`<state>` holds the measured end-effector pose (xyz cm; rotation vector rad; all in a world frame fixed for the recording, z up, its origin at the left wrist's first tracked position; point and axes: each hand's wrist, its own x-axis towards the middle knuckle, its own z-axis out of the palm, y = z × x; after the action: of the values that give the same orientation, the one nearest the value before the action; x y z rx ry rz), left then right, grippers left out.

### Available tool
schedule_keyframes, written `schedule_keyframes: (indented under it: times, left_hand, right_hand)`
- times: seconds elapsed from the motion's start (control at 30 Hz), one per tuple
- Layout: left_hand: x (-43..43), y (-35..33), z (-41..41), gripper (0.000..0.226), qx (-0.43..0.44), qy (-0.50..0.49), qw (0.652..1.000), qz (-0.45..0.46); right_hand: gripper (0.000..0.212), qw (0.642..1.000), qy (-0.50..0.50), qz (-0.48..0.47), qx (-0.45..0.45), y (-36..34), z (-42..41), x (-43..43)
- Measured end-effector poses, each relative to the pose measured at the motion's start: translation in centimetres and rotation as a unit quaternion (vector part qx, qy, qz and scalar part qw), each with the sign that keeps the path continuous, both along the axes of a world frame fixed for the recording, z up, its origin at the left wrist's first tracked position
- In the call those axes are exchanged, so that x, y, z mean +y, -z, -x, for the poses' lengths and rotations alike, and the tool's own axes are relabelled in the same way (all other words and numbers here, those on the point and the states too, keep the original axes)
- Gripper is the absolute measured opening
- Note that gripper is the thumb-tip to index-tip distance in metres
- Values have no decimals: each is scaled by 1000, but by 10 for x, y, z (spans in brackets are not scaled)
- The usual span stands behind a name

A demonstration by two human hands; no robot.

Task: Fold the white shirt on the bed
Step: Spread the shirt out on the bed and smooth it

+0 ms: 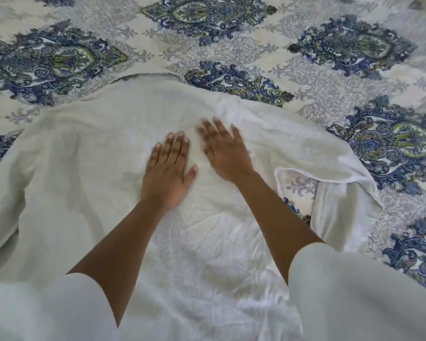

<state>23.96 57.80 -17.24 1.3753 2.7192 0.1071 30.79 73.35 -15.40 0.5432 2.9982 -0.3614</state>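
Through the head camera I saw the white shirt spread across the bed, collar end away from me and no buttons showing, so I took it to be lying front down. My left hand lay flat on the upper back, fingers straight and close together, thumb out to the side. My right hand rested just beside it, not touching it, palm down with fingers slightly spread, its outline blurred. Neither hand pinched any cloth. I judged both were there to press the creased fabric smooth so the folds would land evenly. The sleeve on my right lay doubled over and bunched, a patch of patterned bedcover showing inside its loop. It needed straightening first.
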Motion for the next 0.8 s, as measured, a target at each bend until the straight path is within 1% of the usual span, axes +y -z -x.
schedule_keyframes:
  times: [0.03, 0.07, 0.13, 0.2, 0.23, 0.33, 0.37, 0.4, 0.43, 0.5, 0.53, 0.57, 0.6, 0.63, 0.67, 0.7, 0.8]
  left_hand:
    - [1, 1, 2, 68, 4, 1, 1000, 1]
    - [2, 1, 3, 67, 7, 1, 1000, -1]
    - [4, 1, 7, 66, 9, 4, 1000, 2]
    - [4, 0, 10, 66, 13, 1, 1000, 8]
    - [5, 0, 11, 65, 19, -1, 1000, 6]
    - [10, -1, 13, 64, 11, -4, 1000, -3]
    - [8, -1, 11, 65, 3, -5, 1000, -6]
    - [4, -1, 9, 67, -5, -10, 1000, -4]
    - [-3, -3, 5, 70, -12, -17, 1000, -1]
    - [-18, -6, -10, 71, -51, -38, 998, 20]
    - [-24, -10, -20, 66, -80, -51, 995, 26]
    - [-28, -14, -31, 61, -111, -62, 992, 25]
    - [-35, -17, -41, 57, -129, -69, 989, 19]
    - [-45, -18, -51, 56, -124, -64, 990, 14]
    - [-61, -17, -62, 55, -102, -53, 993, 13]
    - [-82, -17, -73, 56, -80, -50, 995, 13]
    - [-155, -11, -90, 58, -27, -82, 996, 14]
  right_hand:
    - [51, 1000, 7, 5, -5, 3, 2, 9]
    - [51, 999, 35, 13, -3, 7, 5, 21]
    - [51, 993, 117, 17, -16, 7, 11, 35]
    - [51, 981, 191, 24, -19, 0, 20, 25]
    - [52, 981, 195, 21, -9, -1, 23, 9]
    - [62, 997, 74, -31, -9, 8, -4, -35]
    - [63, 996, 75, -36, -16, 11, -19, -31]
    - [59, 993, 108, -42, -28, 14, -32, -19]
    - [55, 985, 157, -50, -42, 14, -44, -9]
    - [55, 964, 249, -45, -78, 11, -57, -5]
    - [55, 964, 255, -43, -67, 7, -57, -20]
    - [55, 972, 230, -45, -32, 5, -56, -45]
    - [55, 983, 176, -42, -17, 4, -57, -78]
    - [56, 992, 118, -36, -14, 4, -61, -108]
    - [56, 996, 84, -29, -21, 6, -73, -130]
    - [54, 996, 79, -29, -25, 7, -90, -139]
    - [55, 982, 179, -46, -31, 10, -157, -130]
